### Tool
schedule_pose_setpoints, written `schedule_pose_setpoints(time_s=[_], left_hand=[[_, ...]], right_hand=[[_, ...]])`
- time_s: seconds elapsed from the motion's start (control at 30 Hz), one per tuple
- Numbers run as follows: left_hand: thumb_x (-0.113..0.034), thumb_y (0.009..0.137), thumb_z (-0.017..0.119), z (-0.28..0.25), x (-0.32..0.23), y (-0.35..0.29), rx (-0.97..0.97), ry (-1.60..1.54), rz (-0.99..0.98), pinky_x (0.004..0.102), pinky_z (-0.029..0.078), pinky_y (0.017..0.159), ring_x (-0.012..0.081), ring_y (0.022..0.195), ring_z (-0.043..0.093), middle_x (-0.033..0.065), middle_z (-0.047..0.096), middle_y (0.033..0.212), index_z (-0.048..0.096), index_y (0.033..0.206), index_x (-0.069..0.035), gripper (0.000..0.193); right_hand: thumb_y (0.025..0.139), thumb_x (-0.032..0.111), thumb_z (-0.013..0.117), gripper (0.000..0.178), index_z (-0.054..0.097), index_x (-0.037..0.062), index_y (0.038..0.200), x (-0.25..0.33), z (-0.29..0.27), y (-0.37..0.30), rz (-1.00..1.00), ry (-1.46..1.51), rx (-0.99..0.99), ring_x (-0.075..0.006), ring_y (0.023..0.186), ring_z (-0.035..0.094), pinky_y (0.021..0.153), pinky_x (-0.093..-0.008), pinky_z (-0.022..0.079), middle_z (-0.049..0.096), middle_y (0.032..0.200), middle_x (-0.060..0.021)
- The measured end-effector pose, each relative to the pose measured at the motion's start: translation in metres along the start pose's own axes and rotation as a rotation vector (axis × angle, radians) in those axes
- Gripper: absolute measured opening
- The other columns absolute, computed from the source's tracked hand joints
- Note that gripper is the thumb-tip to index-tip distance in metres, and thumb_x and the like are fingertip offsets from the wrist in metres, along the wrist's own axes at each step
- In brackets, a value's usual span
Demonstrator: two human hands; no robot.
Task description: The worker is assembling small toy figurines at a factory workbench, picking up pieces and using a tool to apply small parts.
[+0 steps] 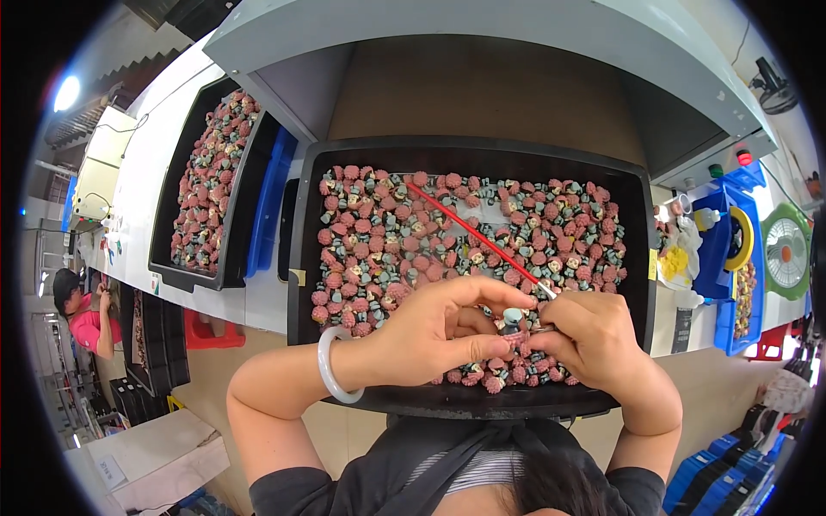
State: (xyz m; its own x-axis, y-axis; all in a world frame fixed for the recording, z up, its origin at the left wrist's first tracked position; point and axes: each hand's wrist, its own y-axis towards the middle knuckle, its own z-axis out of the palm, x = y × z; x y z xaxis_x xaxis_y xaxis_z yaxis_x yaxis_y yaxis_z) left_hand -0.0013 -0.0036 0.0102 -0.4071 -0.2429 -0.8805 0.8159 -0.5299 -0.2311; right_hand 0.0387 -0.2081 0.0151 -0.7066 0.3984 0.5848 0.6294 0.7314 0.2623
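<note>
Now, a small pink-and-teal figurine [512, 322] above a black plastic tray [482, 155].
The left hand [422, 334] pinches it; the right hand [595, 334] grips a slender red-handled tool [473, 231].

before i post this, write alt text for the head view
A person's left hand holds a small pink and grey-green figurine while the right hand grips a slim red-handled tool. Beneath them, a black tray holds many similar pieces.

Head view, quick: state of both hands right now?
Left hand: closed, pinching a small figure between thumb and fingers.
Right hand: closed, fingers around the pale end of a thin red stick.
</note>
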Motion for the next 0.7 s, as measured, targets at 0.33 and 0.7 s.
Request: schedule_pose_setpoints(time_s=[0.33, 0.7], left_hand=[[0.0, 0.08, 0.056, -0.001, 0.006, 0.001, 0.105, -0.005, 0.035, 0.0273, 0.049, 0.079, 0.0157, 0.095, 0.055, 0.0086, 0.049, 0.107, 0.044, 0.118, 0.002, 0.039], [0.009, 0.078, 0.054, 0.004, 0.003, -0.005, -0.011, 0.117, 0.15, 0.0286, 0.048, 0.083, 0.0185, 0.098, 0.056, 0.0116, 0.05, 0.109, 0.046, 0.11, 0.001, 0.034]], right_hand=[[0.071, 0.025, 0.065, 0.026, 0.051, 0.005, 0.063, -0.011, -0.005, -0.002, 0.198, -0.062, -0.019, -0.0231, 0.043, 0.048, 0.041, -0.0311, 0.036, 0.047, 0.05, -0.0067], [0.067, 0.03, 0.066, 0.029, 0.051, 0.0052, 0.071, 0.01, 0.001, -0.004, -0.041, -0.039, -0.067, -0.025, 0.049, 0.048, 0.044, -0.0332, 0.036, 0.048, 0.059, -0.0065]])
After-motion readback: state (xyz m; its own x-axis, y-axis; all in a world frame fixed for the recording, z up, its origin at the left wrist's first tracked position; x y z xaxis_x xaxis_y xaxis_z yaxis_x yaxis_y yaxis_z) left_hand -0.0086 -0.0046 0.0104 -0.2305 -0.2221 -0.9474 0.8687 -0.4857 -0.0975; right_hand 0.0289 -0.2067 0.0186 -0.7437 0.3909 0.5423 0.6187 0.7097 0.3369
